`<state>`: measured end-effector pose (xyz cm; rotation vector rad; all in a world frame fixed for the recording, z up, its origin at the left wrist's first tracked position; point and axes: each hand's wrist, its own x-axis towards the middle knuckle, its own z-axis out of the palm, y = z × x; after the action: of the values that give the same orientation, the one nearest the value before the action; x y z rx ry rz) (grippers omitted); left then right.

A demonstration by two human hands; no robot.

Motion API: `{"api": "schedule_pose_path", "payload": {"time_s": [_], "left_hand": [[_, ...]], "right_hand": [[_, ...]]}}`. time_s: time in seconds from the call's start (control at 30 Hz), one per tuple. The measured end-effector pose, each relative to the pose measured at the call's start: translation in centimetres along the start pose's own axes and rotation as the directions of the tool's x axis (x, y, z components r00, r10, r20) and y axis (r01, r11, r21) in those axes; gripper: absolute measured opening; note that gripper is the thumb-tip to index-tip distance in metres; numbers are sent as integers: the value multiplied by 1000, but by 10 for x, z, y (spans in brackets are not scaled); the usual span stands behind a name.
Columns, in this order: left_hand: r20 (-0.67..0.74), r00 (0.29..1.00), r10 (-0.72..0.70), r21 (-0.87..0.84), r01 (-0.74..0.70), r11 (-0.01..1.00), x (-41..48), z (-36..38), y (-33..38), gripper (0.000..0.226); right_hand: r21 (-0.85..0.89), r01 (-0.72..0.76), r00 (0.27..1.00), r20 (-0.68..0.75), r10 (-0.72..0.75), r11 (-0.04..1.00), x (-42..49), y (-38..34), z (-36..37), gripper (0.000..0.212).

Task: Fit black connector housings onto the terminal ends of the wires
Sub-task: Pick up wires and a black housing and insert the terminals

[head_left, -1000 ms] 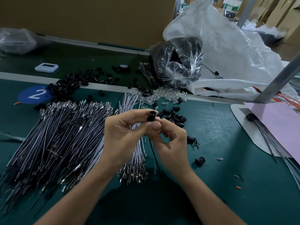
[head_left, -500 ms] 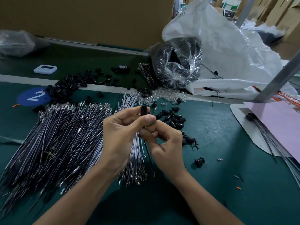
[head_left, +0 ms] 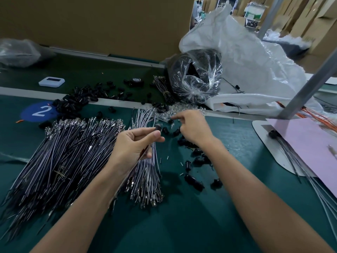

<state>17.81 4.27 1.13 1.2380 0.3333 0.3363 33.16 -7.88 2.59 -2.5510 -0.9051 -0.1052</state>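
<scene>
My left hand (head_left: 134, 146) pinches a small black connector housing (head_left: 158, 128) between thumb and forefinger, with its wire running down through the palm. My right hand (head_left: 191, 126) reaches forward over the pile of small clear parts (head_left: 179, 109), its forefinger stretched left; I cannot see anything held in it. A big heap of dark wires with metal terminals (head_left: 60, 156) lies at the left. A smaller bundle of pale wires (head_left: 147, 172) lies under my left hand. Loose black housings (head_left: 194, 179) are scattered below my right arm.
More black housings (head_left: 78, 101) lie by the blue "2" marker (head_left: 39, 111). A clear bag of black parts (head_left: 196, 75) and a big white bag (head_left: 251, 61) stand behind. A pink sheet (head_left: 310, 143) with finished wires and a grey post (head_left: 310, 86) are at the right.
My right hand has let go of the housing and wire and moved forward to the clear parts. My left hand keeps the housing and has dropped a little.
</scene>
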Motion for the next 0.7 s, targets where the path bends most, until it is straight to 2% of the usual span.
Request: {"api": "schedule_pose_path", "payload": {"time_s": [0.13, 0.37, 0.4, 0.47, 0.53, 0.57, 0.63, 0.7], "left_hand": [[41, 999, 13, -32, -12, 999, 0, -2, -4, 28], [89, 995, 54, 52, -59, 997, 1, 0, -8, 30], [92, 994, 60, 42, -64, 997, 1, 0, -9, 30], [88, 993, 77, 23, -79, 997, 1, 0, -10, 28], [73, 992, 99, 22, -101, 995, 1, -1, -10, 28], [64, 991, 113, 35, -116, 993, 2, 0, -9, 27], [64, 986, 155, 79, -160, 984, 1, 2, -9, 27], [86, 976, 202, 103, -211, 972, -1, 4, -9, 28]], "right_hand": [[-151, 91, 992, 104, -76, 984, 14, -3, 10, 38], [-227, 101, 986, 153, -67, 969, 24, 3, 8, 15], [-210, 106, 989, 126, -80, 972, 21, 3, 6, 14], [33, 85, 996, -12, -85, 996, 9, 4, 0, 12], [367, 101, 987, -151, -47, 925, -14, 2, -6, 8], [475, 126, 982, -186, -41, 871, -27, 1, -10, 9], [602, 188, 975, -208, -75, 776, -51, -4, -13, 11], [652, 227, 970, -216, -110, 723, -65, -10, -12, 12]]}}
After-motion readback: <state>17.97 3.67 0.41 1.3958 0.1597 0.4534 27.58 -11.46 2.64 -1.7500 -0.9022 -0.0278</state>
